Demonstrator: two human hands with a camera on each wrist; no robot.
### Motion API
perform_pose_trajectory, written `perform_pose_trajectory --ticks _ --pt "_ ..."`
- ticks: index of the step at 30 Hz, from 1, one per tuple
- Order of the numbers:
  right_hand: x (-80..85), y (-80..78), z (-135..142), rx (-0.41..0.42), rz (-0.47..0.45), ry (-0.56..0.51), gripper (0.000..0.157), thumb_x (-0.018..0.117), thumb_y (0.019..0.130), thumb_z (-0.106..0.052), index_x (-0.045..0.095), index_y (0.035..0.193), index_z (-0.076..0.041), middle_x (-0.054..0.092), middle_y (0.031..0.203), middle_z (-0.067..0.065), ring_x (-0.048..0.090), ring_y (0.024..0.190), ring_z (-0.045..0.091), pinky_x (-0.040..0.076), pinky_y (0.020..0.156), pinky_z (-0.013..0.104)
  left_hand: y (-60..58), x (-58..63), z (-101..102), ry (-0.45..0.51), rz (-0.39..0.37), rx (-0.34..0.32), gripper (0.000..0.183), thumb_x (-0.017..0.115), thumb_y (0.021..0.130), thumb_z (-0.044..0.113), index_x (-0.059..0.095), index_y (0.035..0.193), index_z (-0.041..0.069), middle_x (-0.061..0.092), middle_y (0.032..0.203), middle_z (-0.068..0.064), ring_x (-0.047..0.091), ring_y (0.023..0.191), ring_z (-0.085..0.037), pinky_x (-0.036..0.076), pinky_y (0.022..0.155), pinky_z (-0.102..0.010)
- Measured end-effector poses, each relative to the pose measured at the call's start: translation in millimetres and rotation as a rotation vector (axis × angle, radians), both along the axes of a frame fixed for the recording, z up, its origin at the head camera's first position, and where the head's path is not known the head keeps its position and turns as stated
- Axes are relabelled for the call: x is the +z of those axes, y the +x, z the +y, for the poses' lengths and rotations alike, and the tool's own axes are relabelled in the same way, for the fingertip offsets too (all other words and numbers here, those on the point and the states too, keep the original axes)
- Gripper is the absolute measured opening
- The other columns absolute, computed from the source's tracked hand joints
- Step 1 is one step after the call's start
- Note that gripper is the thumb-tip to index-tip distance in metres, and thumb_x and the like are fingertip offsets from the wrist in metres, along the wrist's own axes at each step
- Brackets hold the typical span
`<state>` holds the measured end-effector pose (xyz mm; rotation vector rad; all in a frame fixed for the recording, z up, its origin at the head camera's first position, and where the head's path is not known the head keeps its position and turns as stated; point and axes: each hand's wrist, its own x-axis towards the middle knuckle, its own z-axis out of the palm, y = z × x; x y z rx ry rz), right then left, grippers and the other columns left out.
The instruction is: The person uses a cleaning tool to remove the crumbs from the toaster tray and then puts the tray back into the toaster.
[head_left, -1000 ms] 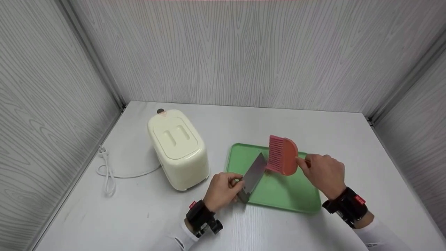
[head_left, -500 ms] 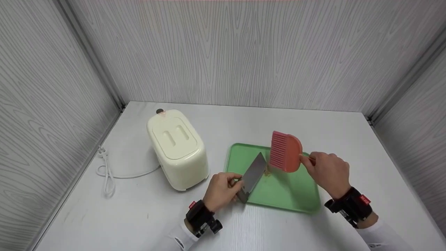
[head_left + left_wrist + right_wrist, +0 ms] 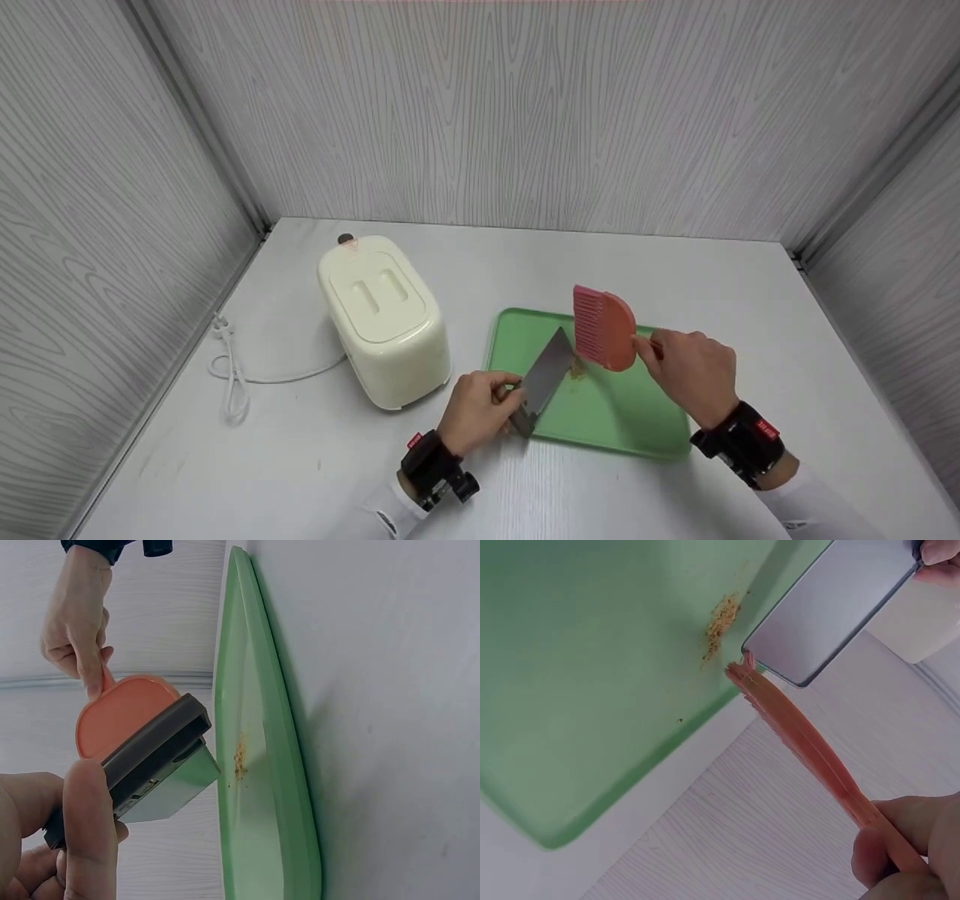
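My left hand (image 3: 480, 412) pinches the dark end of a flat grey metal crumb tray (image 3: 546, 375), which is tilted over the left part of a green tray (image 3: 615, 420). My right hand (image 3: 694, 371) grips the handle of an orange brush (image 3: 619, 334) with pink bristles. In the right wrist view the brush's bristle tips (image 3: 742, 669) are at the crumb tray's far edge; whether they touch is unclear. A small heap of brown crumbs (image 3: 721, 624) lies on the green tray below. The left wrist view also shows these crumbs (image 3: 240, 759) and the crumb tray's dark end piece (image 3: 154, 746).
A cream toaster (image 3: 386, 322) with a closed lid stands left of the green tray. Its white cord (image 3: 292, 379) runs left to a plug (image 3: 221, 326) on the white table (image 3: 315, 480). Grey wood-grain panels (image 3: 525, 112) enclose the back and sides.
The brush in my right hand has moved away to the right, then back left towards the crumb tray. The crumbs now show beside the crumb tray's edge. My left hand has stayed still.
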<state>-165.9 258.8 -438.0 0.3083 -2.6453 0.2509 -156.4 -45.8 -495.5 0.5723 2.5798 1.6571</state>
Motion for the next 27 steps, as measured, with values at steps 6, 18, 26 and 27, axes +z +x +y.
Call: perform_pose_trajectory --ticks 6,18,26,27 --pt "-4.9 3.3 2 0.047 0.063 0.001 0.06 0.08 0.092 -0.031 0.034 0.055 -0.019 0.019 0.054 -0.011 0.02 0.047 0.007 0.009 0.044 0.024 -0.1 -1.1 -1 0.017 0.008 -0.008 0.02 0.071 0.096 0.006 0.077 0.113 -0.003 0.06 0.061 0.003 0.056 0.043 -0.001 0.051 0.043 -0.02" --pt "13.8 9.8 12 0.002 -0.044 -0.098 0.06 0.079 0.093 -0.03 0.033 0.056 -0.02 0.022 0.054 -0.011 0.023 0.049 0.007 0.01 0.045 0.023 -0.6 -1.1 0 0.011 0.017 -0.002 0.02 0.072 0.095 0.006 0.077 0.112 -0.004 0.061 0.061 0.003 0.056 0.043 -0.001 0.052 0.042 -0.022" --pt "10.8 10.9 9 -0.008 -0.189 -0.147 0.06 0.075 0.096 -0.035 0.034 0.055 -0.02 0.023 0.053 -0.011 0.024 0.048 0.008 0.013 0.044 0.023 -0.2 -1.1 0 0.0 0.016 0.0 0.019 0.072 0.095 0.007 0.077 0.111 -0.003 0.062 0.062 0.005 0.055 0.043 0.001 0.051 0.041 -0.021" --pt "9.1 11.0 8 -0.01 -0.193 -0.141 0.059 0.075 0.096 -0.035 0.035 0.055 -0.019 0.024 0.053 -0.011 0.025 0.048 0.008 0.014 0.044 0.023 -0.3 -1.2 0 0.0 0.016 0.001 0.019 0.072 0.096 0.007 0.077 0.112 -0.003 0.062 0.062 0.006 0.055 0.043 0.001 0.051 0.041 -0.021"
